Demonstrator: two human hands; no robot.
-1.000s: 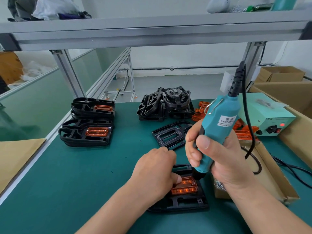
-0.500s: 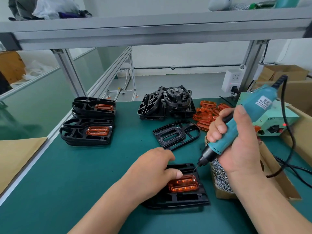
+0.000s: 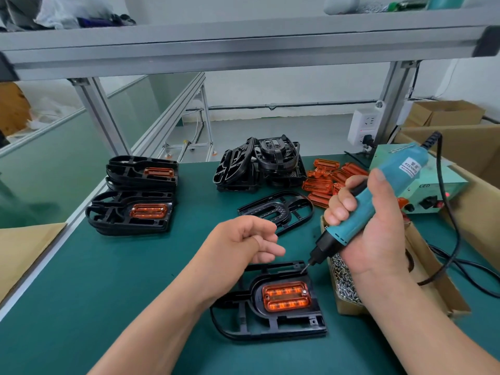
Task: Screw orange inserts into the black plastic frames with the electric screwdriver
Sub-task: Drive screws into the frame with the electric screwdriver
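We count two hands. Our left hand [image 3: 243, 243] hangs above the green mat [image 3: 108, 293], fingers loosely curled round nothing. Our right hand [image 3: 378, 236] is clasped round the one electric screwdriver [image 3: 400, 171], which slants down. Its bit is at the far right edge of the near black frame [image 3: 270, 324], and we cannot tell whether it touches.

That frame lies flat in front of us with one orange insert [image 3: 286, 296] seated in it. At far left stand two stacks of frames, the nearer stack [image 3: 113, 220] and the farther stack [image 3: 127, 174], each topped by one seated insert. That makes three seated inserts in all. One empty frame [image 3: 276, 209] lies alone mid-mat.

The jumbled black pile [image 3: 259, 163] behind it and the loose orange heap [image 3: 324, 177] overlap too much to count. Our right forearm covers part of the screw box [image 3: 349, 309], and the screwdriver hides part of the pale green control unit [image 3: 433, 185].
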